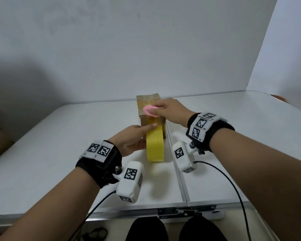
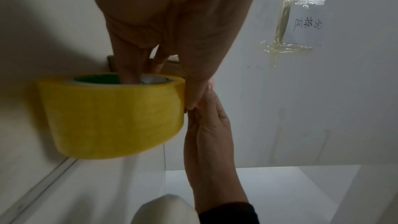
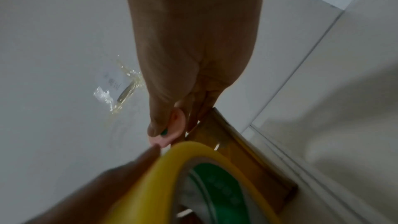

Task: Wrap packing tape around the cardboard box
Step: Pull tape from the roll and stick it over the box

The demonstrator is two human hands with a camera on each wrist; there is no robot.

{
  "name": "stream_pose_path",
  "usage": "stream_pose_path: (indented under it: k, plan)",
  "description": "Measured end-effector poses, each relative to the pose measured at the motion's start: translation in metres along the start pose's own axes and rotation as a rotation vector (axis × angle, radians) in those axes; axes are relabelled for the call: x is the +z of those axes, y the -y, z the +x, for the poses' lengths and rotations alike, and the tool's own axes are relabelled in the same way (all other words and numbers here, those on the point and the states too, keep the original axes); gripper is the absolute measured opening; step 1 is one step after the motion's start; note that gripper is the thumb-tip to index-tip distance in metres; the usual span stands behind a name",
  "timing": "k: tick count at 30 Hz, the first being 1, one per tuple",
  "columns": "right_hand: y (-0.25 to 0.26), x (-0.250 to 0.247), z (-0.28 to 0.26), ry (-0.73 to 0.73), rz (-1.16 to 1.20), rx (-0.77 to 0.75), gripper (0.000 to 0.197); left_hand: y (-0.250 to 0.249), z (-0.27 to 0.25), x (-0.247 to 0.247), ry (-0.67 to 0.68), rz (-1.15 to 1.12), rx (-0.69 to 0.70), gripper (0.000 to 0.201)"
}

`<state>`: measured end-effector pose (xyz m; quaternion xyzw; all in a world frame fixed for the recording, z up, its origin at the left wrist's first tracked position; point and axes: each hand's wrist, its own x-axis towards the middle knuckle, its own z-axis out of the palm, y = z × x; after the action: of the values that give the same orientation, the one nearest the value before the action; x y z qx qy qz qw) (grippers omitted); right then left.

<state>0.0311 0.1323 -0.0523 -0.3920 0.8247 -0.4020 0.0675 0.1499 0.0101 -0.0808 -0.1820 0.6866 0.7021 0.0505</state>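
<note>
Cardboard box (image 1: pixel 153 108) beneath right hand (image 1: pixel 170 112) pinching pink cutter (image 1: pixel 150 110), left hand (image 1: pixel 130 139) fingers hooked inside yellow tape roll (image 1: pixel 155 145) against it.

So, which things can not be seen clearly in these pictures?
- Cardboard box: in the head view the right hand and the tape roll cover much of it.
- Pink tool: partly inside the right hand's fingers; whether it has a blade cannot be told.
- Left hand fingers: in the left wrist view they go into the roll's core, tips hidden.
- Right wrist view: the roll is blurred.
</note>
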Motion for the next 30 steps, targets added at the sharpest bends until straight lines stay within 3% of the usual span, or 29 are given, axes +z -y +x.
stream_pose_path:
  k: [4, 9, 18, 30]
  plan:
    - [-0.001, -0.003, -0.001, 0.029, -0.115, -0.03, 0.034, 0.01, 0.0, 0.001, -0.04, -0.091, 0.059, 0.049]
    - [0.001, -0.005, 0.003, 0.041, -0.204, -0.048, 0.034, 0.011, 0.002, 0.0, 0.014, -0.082, 0.076, 0.035]
    - [0.0, -0.001, 0.001, 0.035, -0.215, -0.088, 0.034, 0.01, 0.003, 0.001, 0.073, -0.019, 0.084, 0.047]
    - [0.0, -0.004, 0.004, 0.076, -0.168, -0.047, 0.033, 0.001, 0.009, 0.007, 0.023, 0.043, 0.069, 0.04]
